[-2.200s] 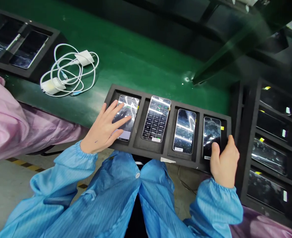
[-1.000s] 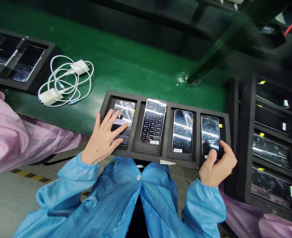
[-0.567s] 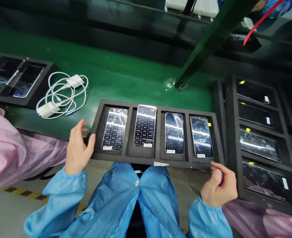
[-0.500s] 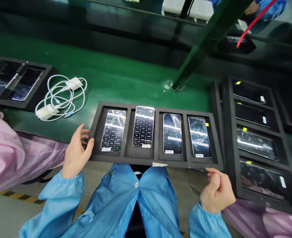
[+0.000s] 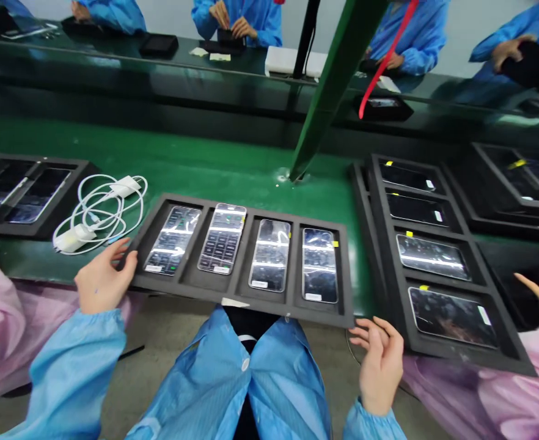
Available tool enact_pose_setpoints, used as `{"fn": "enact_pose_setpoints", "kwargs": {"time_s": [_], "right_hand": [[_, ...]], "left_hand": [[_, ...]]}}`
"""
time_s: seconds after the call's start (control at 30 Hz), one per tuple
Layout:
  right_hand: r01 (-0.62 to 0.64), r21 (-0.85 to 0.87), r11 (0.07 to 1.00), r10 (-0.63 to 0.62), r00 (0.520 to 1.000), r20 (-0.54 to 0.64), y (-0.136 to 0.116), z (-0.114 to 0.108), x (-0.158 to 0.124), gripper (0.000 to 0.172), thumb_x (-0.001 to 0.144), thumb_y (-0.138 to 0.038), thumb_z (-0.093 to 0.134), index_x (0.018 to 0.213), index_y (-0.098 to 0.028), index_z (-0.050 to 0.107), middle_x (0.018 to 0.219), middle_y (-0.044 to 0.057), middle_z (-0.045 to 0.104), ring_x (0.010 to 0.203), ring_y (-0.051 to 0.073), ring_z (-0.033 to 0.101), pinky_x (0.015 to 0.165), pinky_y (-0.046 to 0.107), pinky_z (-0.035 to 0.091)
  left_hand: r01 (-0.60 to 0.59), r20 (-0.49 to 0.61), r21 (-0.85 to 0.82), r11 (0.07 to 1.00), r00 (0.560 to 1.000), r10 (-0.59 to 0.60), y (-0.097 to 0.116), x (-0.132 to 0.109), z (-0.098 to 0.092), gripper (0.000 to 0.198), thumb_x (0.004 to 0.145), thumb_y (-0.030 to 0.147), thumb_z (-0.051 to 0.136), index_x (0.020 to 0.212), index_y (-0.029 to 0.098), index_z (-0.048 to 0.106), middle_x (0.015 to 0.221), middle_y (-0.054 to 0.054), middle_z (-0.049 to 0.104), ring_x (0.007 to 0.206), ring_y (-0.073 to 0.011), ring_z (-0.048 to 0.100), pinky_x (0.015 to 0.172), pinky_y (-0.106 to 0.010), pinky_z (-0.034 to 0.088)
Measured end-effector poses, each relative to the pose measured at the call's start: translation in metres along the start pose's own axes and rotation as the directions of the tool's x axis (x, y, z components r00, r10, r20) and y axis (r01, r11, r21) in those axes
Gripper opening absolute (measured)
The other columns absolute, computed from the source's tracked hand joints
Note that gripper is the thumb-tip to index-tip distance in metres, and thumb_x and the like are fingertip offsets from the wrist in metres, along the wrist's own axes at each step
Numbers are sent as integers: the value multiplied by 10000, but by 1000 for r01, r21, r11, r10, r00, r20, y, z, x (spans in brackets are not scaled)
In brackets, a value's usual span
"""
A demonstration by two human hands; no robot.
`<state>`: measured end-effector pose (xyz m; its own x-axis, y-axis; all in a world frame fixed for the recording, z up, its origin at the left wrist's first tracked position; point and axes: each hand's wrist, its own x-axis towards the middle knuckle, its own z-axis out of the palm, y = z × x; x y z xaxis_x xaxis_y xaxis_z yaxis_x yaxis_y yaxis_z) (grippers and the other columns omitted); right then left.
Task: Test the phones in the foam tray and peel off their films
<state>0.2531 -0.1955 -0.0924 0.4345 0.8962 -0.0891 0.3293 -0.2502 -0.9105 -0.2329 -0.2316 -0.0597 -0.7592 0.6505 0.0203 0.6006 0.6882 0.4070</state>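
Observation:
A black foam tray (image 5: 296, 263) lies at the front edge of the green bench, with a phone in each compartment. The leftmost phone (image 5: 173, 241) and the second phone (image 5: 222, 238) show lit grids of buttons; the second sits tilted, its top near the tray's back rim. Darker, glossy screens show on the third phone (image 5: 270, 255) and the rightmost phone (image 5: 319, 265). My left hand (image 5: 104, 281) holds the tray's left end between thumb and fingers. At the front right corner, my right hand (image 5: 380, 360) has its fingers stretched out, fingertips at the tray's edge.
Coiled white charging cables with adapters (image 5: 113, 208) lie left of the tray. Beyond them stands another phone tray (image 5: 79, 177). Stacked phone trays (image 5: 471, 235) stand at right. A green post (image 5: 319, 104) rises behind. Pink-sleeved people sit on both sides; blue-sleeved people work opposite.
The view has swung up and right. The tray has shifted left, widening its gap from the right stack. My right hand has uncurled its fingers at the tray's corner.

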Motion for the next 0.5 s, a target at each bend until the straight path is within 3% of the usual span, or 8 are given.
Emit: {"fn": "enact_pose_setpoints", "kwargs": {"time_s": [0.1, 0.2, 0.33, 0.43, 0.5], "right_hand": [[-23, 6, 1000, 22, 986, 167, -1, 2, -5, 544, 888, -618, 487, 1222, -191, 532, 987, 76, 684, 791, 197, 691, 655, 319, 568], [-56, -31, 998, 64, 939, 339, -5, 13, -13, 604, 875, -630, 496, 1282, -185, 538, 930, 63, 719, 755, 199, 700, 715, 342, 580], [-90, -25, 996, 93, 915, 392, -9, 31, -18, 718, 836, -639, 553, 1365, -165, 445, 809, 35, 729, 678, 203, 699, 726, 343, 574], [-117, -14, 993, 113, 913, 392, -11, 34, -14, 747, 836, -654, 546, 1366, -138, 438, 662, 4, 688, 641, 209, 689, 696, 341, 563], [-140, 13, 990, 124, 911, 394, -12, 32, -9, 774, 825, -647, 574, 1375, -117, 445, 603, -10, 663, 577, 196, 659, 649, 336, 553]], "left_hand": [[60, -33, 16, 998, 998, -60, -12, 20, -5, 454, 797, 607, 540, 1067, 262, 658, 819, -19, 680, 900, -303, 625, 957, -563, 469], [111, 13, -8, 994, 994, -111, -20, 35, -9, 391, 766, 603, 635, 893, 235, 666, 652, 10, 595, 771, -226, 591, 918, -529, 485], [158, 151, -162, 974, 979, -134, -28, 51, -10, 454, 874, 571, 559, 943, 128, 633, 817, -10, 624, 789, -138, 604, 807, -347, 539], [163, 210, -301, 940, 972, -101, -34, 55, -8, 457, 924, 548, 486, 1024, 120, 611, 913, -32, 641, 812, -128, 623, 755, -305, 560], [118, 187, -358, 926, 981, -53, -38, 53, -6, 436, 925, 526, 500, 1058, 125, 605, 939, -39, 642, 816, -125, 623, 749, -301, 566]]}}
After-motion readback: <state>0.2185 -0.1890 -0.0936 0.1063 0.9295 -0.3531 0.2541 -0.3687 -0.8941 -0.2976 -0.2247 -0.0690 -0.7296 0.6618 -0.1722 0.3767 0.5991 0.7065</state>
